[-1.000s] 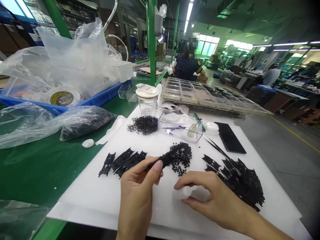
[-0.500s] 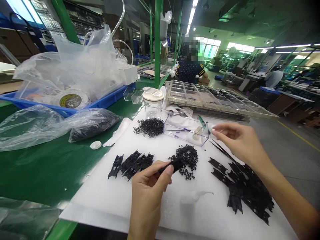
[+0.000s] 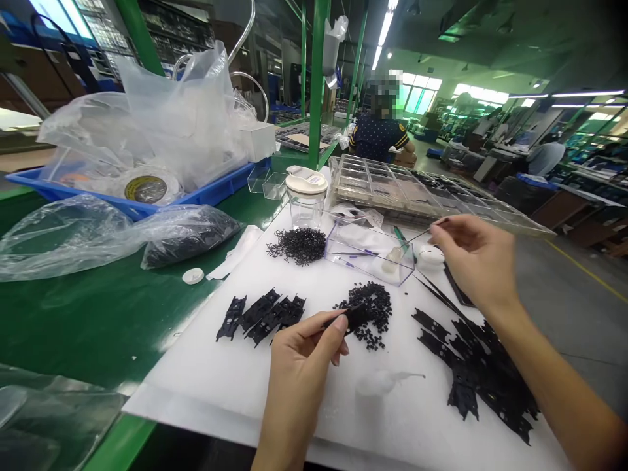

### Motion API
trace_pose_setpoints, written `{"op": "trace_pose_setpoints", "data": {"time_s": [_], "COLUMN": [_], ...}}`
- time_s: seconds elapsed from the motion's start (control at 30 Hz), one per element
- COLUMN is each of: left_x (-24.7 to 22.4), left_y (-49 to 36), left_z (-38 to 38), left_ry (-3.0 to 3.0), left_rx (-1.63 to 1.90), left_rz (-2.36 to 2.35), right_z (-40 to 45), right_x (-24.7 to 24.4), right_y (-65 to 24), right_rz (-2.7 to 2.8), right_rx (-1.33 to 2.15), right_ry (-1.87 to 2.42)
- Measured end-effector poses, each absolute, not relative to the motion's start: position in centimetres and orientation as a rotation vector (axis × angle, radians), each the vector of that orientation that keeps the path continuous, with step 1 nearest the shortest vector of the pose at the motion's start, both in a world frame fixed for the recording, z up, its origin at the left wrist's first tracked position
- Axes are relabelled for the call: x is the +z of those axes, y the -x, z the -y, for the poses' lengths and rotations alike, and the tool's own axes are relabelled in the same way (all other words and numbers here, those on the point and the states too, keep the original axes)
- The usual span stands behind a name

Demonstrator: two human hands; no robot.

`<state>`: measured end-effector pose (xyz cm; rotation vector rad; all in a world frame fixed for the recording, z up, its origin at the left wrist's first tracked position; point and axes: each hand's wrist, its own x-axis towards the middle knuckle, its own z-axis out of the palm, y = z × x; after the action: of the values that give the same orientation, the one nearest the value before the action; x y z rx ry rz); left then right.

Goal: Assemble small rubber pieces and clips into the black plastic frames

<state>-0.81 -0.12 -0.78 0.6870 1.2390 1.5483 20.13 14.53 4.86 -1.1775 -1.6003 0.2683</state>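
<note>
My left hand pinches a black plastic part just in front of a heap of small black beads. My right hand is raised at the right of a clear box and holds a thin stick that points toward a small bottle in that box. A row of black parts lies left of my left hand. A larger pile of black parts lies under my right forearm. A small translucent bottle lies on the white board.
A heap of black wire bits, a lidded clear jar, a white cap and tweezers sit at the board's far side. Clear compartment trays lie behind. A blue bin with plastic bags stands at left. A person works farther back.
My right hand let go of the translucent bottle on the board, went up to the clear box, and now holds a thin stick raised there. My left hand kept its part.
</note>
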Motion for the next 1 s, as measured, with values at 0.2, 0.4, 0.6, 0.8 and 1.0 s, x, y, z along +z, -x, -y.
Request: {"op": "trace_pose_setpoints", "data": {"time_s": [0.2, 0.4, 0.6, 0.8, 1.0], "left_x": [-0.7, -0.7, -1.0, -1.1, -1.0], "left_y": [0.9, 0.9, 1.0, 1.1, 1.1], "left_z": [0.1, -0.2, -0.2, 0.0, -0.1], "left_ry": [-0.689, -0.712, -0.742, -0.745, -0.761], "left_rx": [1.505, 1.504, 1.481, 1.48, 1.473], "left_rz": [-1.252, -1.231, -1.234, -1.233, -1.247], "right_z": [-10.5, -7.8, -7.5, -7.6, -7.2], "right_x": [6.4, 5.8, 5.2, 5.0, 5.0], "right_y": [-19.0, -17.4, -16.8, -16.7, -16.7], "right_rz": [1.49, 1.695, 1.765, 1.778, 1.77], "right_rx": [0.512, 0.84, 0.86, 0.861, 0.817], "right_ry": [0.772, 0.639, 0.688, 0.69, 0.677]}}
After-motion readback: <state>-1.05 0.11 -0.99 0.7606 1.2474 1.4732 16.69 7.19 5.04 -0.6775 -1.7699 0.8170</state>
